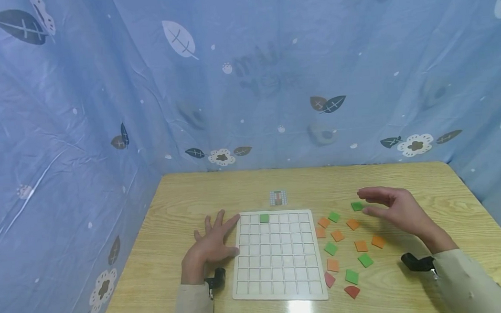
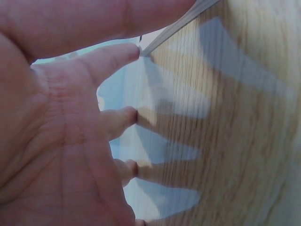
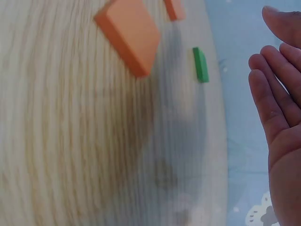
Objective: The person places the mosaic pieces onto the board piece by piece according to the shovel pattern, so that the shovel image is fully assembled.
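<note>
A white grid board lies on the wooden table, with one green square tile in its top row. My left hand is spread at the board's left side, index fingertip and thumb right at its edge; in the left wrist view the other fingertips meet the table. To the right, my right hand is held above the table, fingers extended and thumb apart, nothing between them. Just beyond its thumb lies a green tile. An orange tile shows large in the right wrist view.
Several orange tiles and green tiles lie scattered right of the board, along with two red quarter-round pieces. A small printed pattern card sits behind the board. Blue patterned curtain hangs around the table's back and left.
</note>
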Tool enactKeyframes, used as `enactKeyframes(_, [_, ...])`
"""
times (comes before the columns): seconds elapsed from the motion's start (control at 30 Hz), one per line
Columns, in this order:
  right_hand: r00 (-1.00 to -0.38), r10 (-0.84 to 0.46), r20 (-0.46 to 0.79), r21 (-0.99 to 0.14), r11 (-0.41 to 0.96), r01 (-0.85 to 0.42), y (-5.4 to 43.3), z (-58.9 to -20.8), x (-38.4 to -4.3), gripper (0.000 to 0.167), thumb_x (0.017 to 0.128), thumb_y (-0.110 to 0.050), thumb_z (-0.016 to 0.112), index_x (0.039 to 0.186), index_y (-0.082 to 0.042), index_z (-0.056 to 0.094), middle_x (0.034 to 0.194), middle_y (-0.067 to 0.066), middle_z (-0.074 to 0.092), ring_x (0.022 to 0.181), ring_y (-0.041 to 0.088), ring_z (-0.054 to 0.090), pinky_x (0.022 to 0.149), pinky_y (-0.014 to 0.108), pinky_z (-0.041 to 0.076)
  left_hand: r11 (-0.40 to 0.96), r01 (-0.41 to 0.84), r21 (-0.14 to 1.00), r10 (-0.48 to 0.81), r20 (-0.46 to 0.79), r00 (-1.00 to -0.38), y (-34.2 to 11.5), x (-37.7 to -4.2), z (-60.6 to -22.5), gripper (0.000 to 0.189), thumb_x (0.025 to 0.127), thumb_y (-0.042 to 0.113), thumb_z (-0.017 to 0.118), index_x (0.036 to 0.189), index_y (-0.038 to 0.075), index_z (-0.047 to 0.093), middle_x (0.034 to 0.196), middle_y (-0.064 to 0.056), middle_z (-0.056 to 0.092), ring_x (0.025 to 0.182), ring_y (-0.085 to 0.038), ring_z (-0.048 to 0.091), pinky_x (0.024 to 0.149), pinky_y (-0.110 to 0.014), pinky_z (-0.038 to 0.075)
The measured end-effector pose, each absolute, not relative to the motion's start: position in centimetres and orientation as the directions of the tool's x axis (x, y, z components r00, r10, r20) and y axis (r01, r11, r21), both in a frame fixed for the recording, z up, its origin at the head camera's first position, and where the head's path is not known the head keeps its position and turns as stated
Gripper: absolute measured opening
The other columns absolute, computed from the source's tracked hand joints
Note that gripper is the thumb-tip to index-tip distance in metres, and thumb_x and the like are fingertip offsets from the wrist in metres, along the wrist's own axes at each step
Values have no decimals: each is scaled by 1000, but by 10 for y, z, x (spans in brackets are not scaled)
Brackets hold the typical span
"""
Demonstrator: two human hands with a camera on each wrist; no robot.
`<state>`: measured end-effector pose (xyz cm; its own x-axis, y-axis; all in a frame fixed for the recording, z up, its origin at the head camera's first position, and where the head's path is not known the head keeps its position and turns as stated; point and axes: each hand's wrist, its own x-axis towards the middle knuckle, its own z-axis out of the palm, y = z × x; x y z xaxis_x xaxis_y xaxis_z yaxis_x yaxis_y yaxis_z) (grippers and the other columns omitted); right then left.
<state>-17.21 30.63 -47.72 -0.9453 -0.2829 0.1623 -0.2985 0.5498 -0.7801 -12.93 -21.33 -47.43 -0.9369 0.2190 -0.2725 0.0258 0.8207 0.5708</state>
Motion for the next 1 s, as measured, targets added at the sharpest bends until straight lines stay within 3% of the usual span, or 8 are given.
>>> enactKeyframes(1.0, [-950,-308,55,-784,575,-232,313,-501,-194,49,97,-17,84,142,-5,71,137,18,76,118,-3,72,92,8,55,827,29,561,223,-282,-933,-215,-131,-475,98,86,19,86,171,26,39,183,-25,10,164,-64,-7,116,-95,-5])
